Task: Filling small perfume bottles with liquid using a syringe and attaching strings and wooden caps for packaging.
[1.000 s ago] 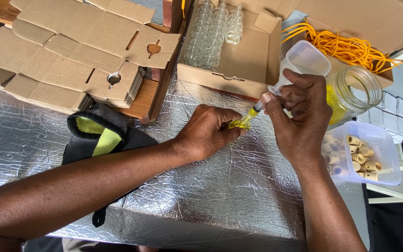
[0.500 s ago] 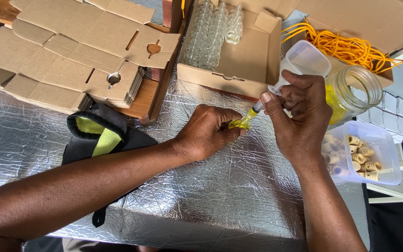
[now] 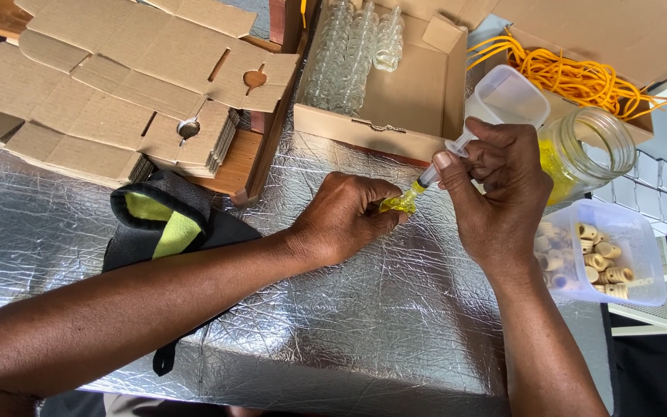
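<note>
My left hand (image 3: 345,220) pinches a tiny bottle (image 3: 400,204), part yellow. My right hand (image 3: 496,189) grips the syringe (image 3: 445,158) at its mouth. I think filling's underway; empty bottles (image 3: 353,46) wait beyond.

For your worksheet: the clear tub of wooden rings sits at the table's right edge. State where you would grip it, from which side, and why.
Grip the clear tub across its two long walls just under the rim, coming from above. It stands upright and open-topped with wooden rings loose inside, so a level lift probably keeps them in. Its far-right side overhangs open space, and the right hand crowds the left.
</note>
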